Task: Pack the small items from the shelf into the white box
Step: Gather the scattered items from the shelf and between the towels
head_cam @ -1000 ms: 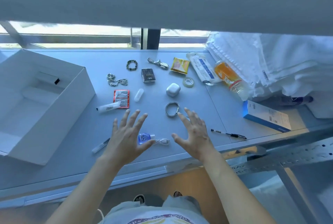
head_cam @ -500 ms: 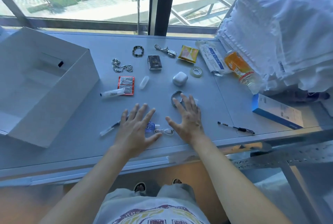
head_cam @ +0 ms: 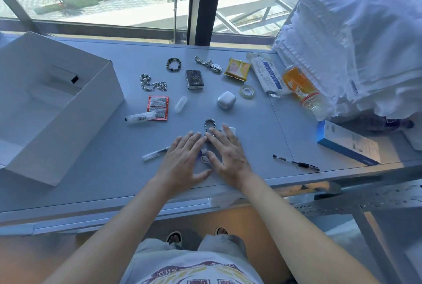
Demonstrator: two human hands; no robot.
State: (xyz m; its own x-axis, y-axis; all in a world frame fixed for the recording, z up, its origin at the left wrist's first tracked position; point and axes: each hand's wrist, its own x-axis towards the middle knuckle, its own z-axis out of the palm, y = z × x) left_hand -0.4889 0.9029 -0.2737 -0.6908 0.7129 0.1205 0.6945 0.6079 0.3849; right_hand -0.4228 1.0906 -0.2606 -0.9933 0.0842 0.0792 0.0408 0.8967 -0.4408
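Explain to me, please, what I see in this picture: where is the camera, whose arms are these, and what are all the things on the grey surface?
There is no machine here. A person wears the camera on the head, so it looks down on that person's own two bare arms.

The left hand and the right hand lie flat and open, side by side, on the grey shelf before a window. Neither holds anything. They partly cover a silver chain bracelet, a small blue bottle and a white marker.

On the left stands the open white box; nothing packed shows inside. Scattered on the shelf are a beaded bracelet, a wristwatch, a chain necklace, a red sachet, a small white tube, a white earbud case, a tape roll, a yellow packet and a black pen. White towels are piled on the right.
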